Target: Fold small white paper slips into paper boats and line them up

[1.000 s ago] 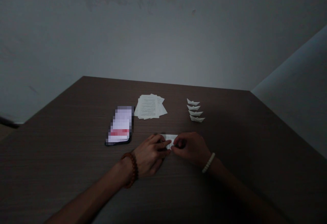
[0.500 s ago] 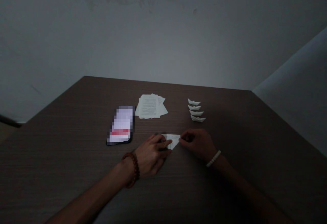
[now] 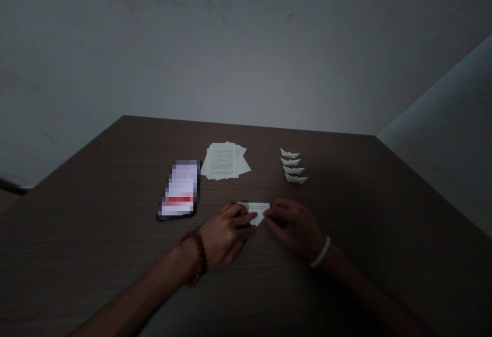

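Observation:
A small folded paper [image 3: 258,207] with a slanting right edge lies on the table between my hands. Its left part is hidden by the fingers of my left hand [image 3: 229,230], which are bent over it and hold it against the tabletop. On the other side, my right hand [image 3: 294,224] is closed in a pinch at the paper's right slanting edge, with thumb and index fingertips together. A brown bead bracelet is on my left wrist and a pale one on my right.
Several small white paper boats [image 3: 294,170] stand in a column beyond my right hand. A fanned stack of printed paper sheets [image 3: 223,161] lies farther back, left of them. Beside the stack is a phone [image 3: 180,188] with a lit, blurred screen. The brown table [image 3: 96,183] meets a wall behind.
My right hand's fingertips have slid down and left along the paper's slanting edge. My left hand stays on the paper. The whole view has shifted slightly.

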Demonstrator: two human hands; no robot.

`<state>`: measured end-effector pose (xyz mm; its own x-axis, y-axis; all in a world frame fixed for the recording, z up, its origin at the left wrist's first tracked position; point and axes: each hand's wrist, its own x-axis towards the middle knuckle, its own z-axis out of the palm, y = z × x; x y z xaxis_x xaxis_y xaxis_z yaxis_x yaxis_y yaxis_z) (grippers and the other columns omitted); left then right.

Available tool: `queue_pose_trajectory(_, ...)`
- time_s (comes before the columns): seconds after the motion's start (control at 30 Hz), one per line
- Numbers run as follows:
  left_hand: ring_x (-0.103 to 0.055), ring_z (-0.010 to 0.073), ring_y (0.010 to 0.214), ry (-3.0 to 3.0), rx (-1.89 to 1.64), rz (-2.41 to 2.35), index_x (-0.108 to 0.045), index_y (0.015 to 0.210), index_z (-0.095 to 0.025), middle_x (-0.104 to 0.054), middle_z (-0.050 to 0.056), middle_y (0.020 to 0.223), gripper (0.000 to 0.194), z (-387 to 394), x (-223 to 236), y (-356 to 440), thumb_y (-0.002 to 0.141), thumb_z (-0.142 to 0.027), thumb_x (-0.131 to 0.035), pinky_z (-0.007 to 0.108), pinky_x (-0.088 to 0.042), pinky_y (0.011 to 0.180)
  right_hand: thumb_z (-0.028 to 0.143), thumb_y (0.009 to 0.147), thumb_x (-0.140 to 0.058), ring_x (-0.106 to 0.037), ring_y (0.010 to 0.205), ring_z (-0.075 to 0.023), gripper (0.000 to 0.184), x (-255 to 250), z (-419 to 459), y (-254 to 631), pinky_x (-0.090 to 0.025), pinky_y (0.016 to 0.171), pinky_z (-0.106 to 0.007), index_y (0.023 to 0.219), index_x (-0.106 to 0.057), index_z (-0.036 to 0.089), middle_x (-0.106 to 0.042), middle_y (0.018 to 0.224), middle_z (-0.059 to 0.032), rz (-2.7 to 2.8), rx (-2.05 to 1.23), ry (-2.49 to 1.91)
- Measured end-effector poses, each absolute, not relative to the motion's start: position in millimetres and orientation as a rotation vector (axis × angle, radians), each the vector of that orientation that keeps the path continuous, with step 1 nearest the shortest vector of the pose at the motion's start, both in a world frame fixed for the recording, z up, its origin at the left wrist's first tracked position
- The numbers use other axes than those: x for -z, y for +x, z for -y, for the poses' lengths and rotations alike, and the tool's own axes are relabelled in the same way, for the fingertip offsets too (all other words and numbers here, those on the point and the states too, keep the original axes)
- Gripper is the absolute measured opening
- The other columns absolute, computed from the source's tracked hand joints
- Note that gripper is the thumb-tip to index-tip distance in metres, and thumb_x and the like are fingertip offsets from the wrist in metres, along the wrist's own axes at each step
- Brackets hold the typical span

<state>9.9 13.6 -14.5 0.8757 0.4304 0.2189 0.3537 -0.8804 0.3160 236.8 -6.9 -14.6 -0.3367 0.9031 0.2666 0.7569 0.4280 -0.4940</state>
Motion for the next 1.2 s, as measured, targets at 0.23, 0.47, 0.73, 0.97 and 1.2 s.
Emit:
queue_pose_trajectory(0.23, -0.046, 0.0294, 0.108, 2.76, -0.436, -0.584, -0.061, 0.116, -0.017, -0.057, 0.011, 0.127, 0.038, -14, 11, 10, 0.08, -0.017, -0.048, 0.048, -0.042, 0.09, 0.032, 0.069, -0.072, -0.058, 0.067, -0.0143, 0.014, 18, 4, 225, -0.042, 0.06, -0.024, 0.079, -0.066, 0.023, -0.062, 0.074, 0.0007, 2.105, -0.395, -1.556)
queue_pose_trajectory(0.47, -0.046, 0.0295, 0.109, 2.738, -0.455, -0.602, -0.063, 0.113, -0.017, -0.056, 0.01, 0.129, 0.037, -13, 13, 10, 0.079, -0.017, -0.047, 0.049, -0.041, 0.091, 0.03, 0.07, -0.071, -0.058, 0.063, -0.0133, 0.012, 17, 0, 229, -0.042, 0.058, -0.024, 0.078, -0.067, 0.022, -0.062, 0.071, 0.001, 2.041, -0.484, -1.568)
queue_pose_trajectory(0.73, -0.049, 0.0267, 0.105, 2.653, -0.531, -0.604, -0.067, 0.105, -0.019, -0.058, 0.007, 0.127, 0.037, -17, 15, 12, 0.075, -0.013, -0.045, 0.046, -0.044, 0.088, 0.022, 0.076, -0.061, -0.06, 0.065, -0.0155, 0.008, 12, -14, 250, -0.042, 0.061, -0.026, 0.078, -0.069, 0.021, -0.066, 0.072, -0.0012, 1.998, -0.425, -1.724)
queue_pose_trajectory(0.97, -0.053, 0.0248, 0.102, 2.587, -0.612, -0.603, -0.068, 0.09, -0.016, -0.066, 0.008, 0.111, 0.028, -16, 13, 12, 0.076, -0.011, -0.045, 0.042, -0.046, 0.089, 0.033, 0.073, -0.07, -0.059, 0.078, -0.0172, 0.017, 7, -10, 234, -0.043, 0.067, -0.027, 0.087, -0.069, 0.023, -0.063, 0.084, -0.0022, 2.102, -0.391, -1.605)
queue_pose_trajectory(1.2, -0.056, 0.0226, 0.097, 2.563, -0.78, -0.761, -0.063, 0.109, -0.013, -0.067, 0.01, 0.106, 0.034, -19, 19, 15, 0.083, -0.01, -0.042, 0.041, -0.049, 0.087, 0.037, 0.069, -0.075, -0.056, 0.086, -0.0199, 0.024, 13, -10, 231, -0.045, 0.073, -0.03, 0.088, -0.068, 0.024, -0.059, 0.088, -0.0025, 2.116, -0.357, -1.577)
